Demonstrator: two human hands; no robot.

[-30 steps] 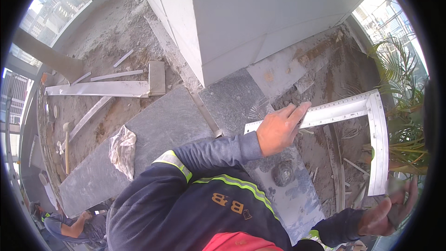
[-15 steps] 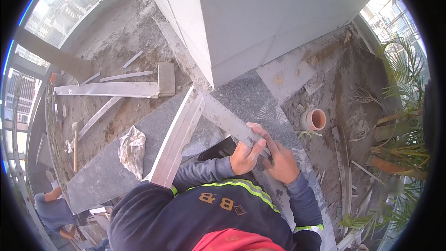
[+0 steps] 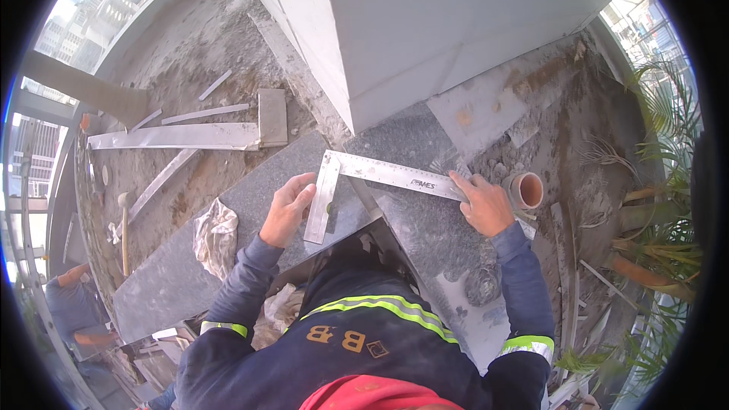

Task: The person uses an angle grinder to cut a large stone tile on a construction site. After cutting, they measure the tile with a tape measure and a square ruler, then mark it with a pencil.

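A silver metal try square (image 3: 395,173) lies over the grey stone slabs (image 3: 380,133), its corner just in front of the pale column's edge. My right hand (image 3: 486,203) is closed on the far right end of its blade, index finger stretched along the top. My left hand (image 3: 287,209) is at the left edge of the square's short stock, thumb and curled fingers against it; the fingertips are partly hidden. Below the stock, a dark gap (image 3: 368,239) opens between two slabs. A crumpled, stained cloth (image 3: 216,239) sits on the left slab.
The large pale column (image 3: 456,23) rises ahead. An orange pipe (image 3: 526,190) stands in dirt at right, near palm fronds (image 3: 668,106). At left are metal strips (image 3: 182,137), a block (image 3: 272,117) and a wooden-handled mallet (image 3: 124,235). Another person (image 3: 72,304) is at lower left.
The square has swung round and its blade now runs more nearly left to right. My left hand has left the blade and moved left to the stock; my right hand has shifted up and right.
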